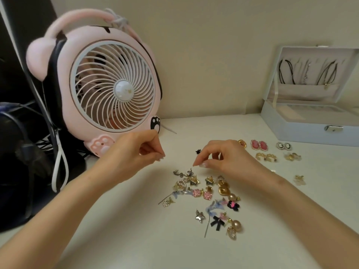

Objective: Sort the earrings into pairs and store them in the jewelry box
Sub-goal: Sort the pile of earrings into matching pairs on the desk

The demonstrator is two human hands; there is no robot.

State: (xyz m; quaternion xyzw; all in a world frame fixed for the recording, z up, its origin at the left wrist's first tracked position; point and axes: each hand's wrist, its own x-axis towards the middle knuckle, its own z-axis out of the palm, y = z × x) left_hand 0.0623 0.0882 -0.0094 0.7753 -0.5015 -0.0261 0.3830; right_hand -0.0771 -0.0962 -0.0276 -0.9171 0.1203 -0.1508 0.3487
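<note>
The jewelry box (303, 131) stands open at the desk's (136, 239) far right. Sorted pairs (259, 145) lie just in front of it, and the mixed pile of earrings (206, 193) lies further out to its left. Above that pile hover the left hand (139, 150) and right hand (219, 158), fingertips pinched together. Whether either holds an earring I cannot tell.

There are no words, names or numbers to read here. The only signs are little pictures on the pink fan (108, 84): a black paw print (156, 122) low on its right side, and a pink paw print (101, 145) on its foot.
</note>
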